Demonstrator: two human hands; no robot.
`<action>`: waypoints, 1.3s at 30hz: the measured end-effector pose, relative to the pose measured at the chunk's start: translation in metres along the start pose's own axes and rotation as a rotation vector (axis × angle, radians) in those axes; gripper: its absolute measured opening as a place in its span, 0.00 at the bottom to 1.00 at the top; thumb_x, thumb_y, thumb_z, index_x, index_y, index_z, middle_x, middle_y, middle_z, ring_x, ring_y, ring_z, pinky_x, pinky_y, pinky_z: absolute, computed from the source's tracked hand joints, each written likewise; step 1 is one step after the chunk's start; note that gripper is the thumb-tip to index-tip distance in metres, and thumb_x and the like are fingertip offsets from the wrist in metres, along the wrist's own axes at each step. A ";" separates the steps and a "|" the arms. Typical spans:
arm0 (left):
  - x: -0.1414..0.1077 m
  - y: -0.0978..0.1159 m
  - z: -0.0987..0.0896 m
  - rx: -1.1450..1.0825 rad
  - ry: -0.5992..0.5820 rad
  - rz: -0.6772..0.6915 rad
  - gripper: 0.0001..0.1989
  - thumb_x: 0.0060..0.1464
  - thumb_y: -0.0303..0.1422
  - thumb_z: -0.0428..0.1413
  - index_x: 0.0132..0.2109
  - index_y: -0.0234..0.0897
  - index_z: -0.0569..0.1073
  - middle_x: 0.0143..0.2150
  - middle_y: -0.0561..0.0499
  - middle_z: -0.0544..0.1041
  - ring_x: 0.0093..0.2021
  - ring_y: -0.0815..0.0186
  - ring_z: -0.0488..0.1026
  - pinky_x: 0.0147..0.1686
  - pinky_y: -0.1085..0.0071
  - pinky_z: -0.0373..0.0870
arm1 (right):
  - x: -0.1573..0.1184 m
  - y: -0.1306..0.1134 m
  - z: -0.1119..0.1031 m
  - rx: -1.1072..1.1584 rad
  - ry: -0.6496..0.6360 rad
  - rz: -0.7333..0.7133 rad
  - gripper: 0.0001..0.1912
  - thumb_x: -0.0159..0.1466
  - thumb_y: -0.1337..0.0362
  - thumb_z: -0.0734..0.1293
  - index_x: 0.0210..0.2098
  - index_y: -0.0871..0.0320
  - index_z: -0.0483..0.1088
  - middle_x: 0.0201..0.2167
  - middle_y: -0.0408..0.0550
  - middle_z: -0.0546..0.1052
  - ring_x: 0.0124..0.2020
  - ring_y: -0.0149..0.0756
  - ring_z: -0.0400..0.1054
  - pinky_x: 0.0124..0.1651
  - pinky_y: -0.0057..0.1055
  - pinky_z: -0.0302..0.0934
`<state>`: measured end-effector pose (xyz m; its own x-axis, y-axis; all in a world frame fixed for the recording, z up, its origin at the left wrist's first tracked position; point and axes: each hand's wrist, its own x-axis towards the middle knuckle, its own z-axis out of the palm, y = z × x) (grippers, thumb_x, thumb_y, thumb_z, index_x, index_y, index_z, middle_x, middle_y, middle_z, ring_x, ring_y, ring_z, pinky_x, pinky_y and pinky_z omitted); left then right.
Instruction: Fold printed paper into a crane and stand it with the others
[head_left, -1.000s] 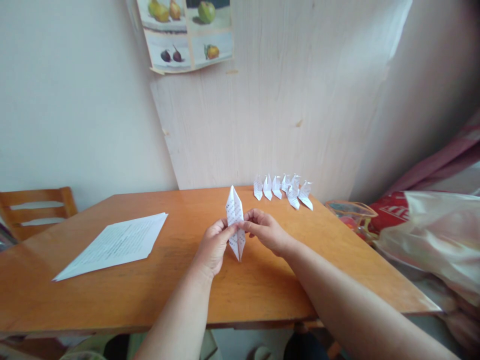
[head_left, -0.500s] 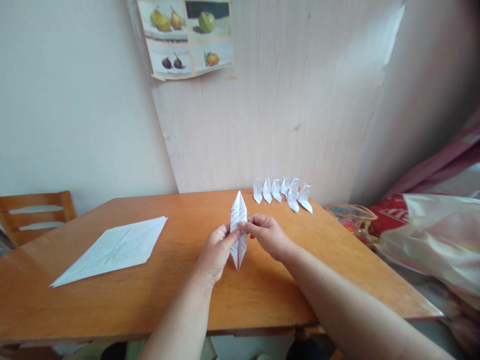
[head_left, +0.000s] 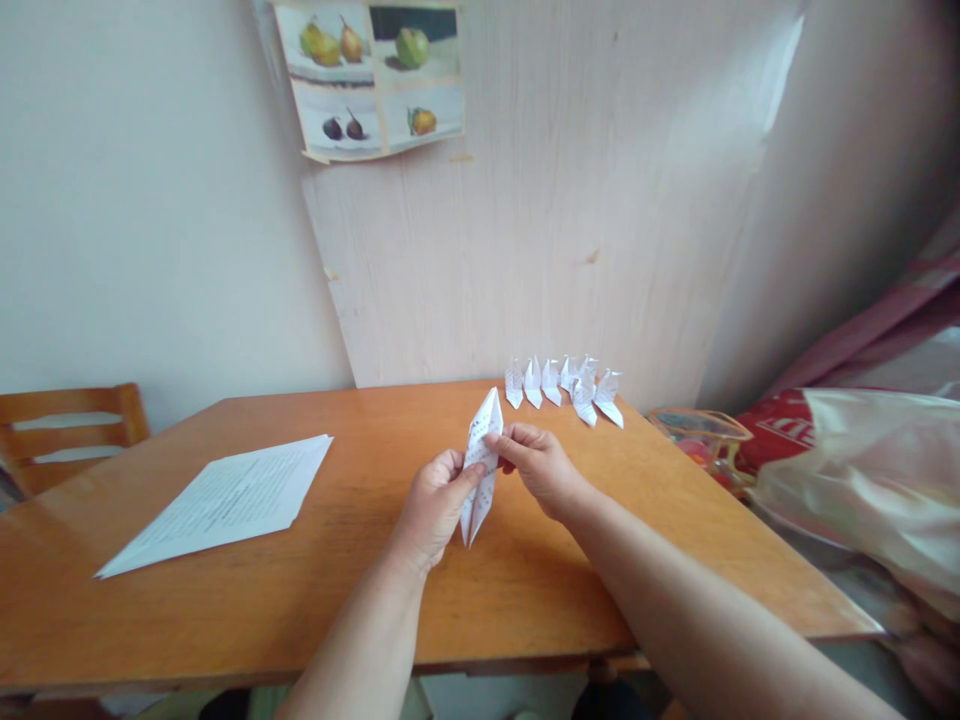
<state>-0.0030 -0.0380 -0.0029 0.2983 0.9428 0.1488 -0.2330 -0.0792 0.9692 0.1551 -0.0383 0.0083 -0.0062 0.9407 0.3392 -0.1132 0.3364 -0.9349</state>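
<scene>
A narrow, diamond-shaped piece of folded printed paper (head_left: 480, 450) is held above the table between both hands, its top leaning to the right. My left hand (head_left: 437, 500) pinches its left edge, thumb across the front face. On the opposite side my right hand (head_left: 544, 468) grips the right edge a little higher, thumb on the front and fingers curled behind. The fingertips behind the paper are hidden. Both lower points of the paper show below the hands, slightly apart.
Several folded paper figures (head_left: 562, 382) stand at the back right of the wooden table (head_left: 360, 600). A stack of printed sheets (head_left: 225, 500) lies on the left. Plastic bags (head_left: 862, 480) crowd the right side, and a wooden chair (head_left: 67, 430) is at the left.
The folded paper has turned from upright to leaning, its top going right and its bottom slightly left. Both hands keep their hold with little movement.
</scene>
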 end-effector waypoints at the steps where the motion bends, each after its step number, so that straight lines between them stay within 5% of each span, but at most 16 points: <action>1: 0.000 0.000 0.000 -0.003 -0.005 0.004 0.16 0.51 0.40 0.66 0.40 0.33 0.75 0.34 0.48 0.79 0.31 0.67 0.73 0.31 0.73 0.66 | 0.000 0.000 0.000 0.002 0.005 -0.008 0.18 0.60 0.51 0.71 0.24 0.57 0.68 0.21 0.40 0.68 0.25 0.30 0.59 0.31 0.31 0.54; 11: -0.003 0.003 0.002 -0.027 -0.032 -0.015 0.15 0.49 0.39 0.68 0.37 0.34 0.76 0.32 0.49 0.78 0.31 0.66 0.73 0.32 0.73 0.66 | -0.005 -0.008 0.002 0.113 -0.100 0.071 0.14 0.56 0.54 0.74 0.33 0.56 0.72 0.29 0.42 0.73 0.28 0.31 0.62 0.33 0.30 0.53; 29: -0.006 0.003 0.003 0.020 -0.202 -0.049 0.14 0.51 0.33 0.66 0.44 0.36 0.75 0.40 0.48 0.78 0.39 0.63 0.75 0.40 0.70 0.68 | -0.002 -0.001 -0.003 0.261 -0.034 0.138 0.13 0.52 0.58 0.76 0.27 0.59 0.72 0.25 0.43 0.73 0.26 0.31 0.63 0.33 0.31 0.56; 39: -0.004 0.002 0.002 -0.084 -0.147 -0.009 0.16 0.49 0.29 0.67 0.43 0.38 0.71 0.40 0.49 0.80 0.42 0.62 0.77 0.43 0.68 0.69 | -0.003 -0.005 -0.004 0.252 -0.111 0.168 0.15 0.55 0.53 0.75 0.30 0.58 0.72 0.27 0.43 0.73 0.29 0.32 0.64 0.34 0.31 0.55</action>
<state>-0.0030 -0.0426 -0.0017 0.4314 0.8855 0.1727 -0.3041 -0.0375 0.9519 0.1598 -0.0423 0.0119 -0.1528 0.9669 0.2042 -0.3435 0.1418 -0.9284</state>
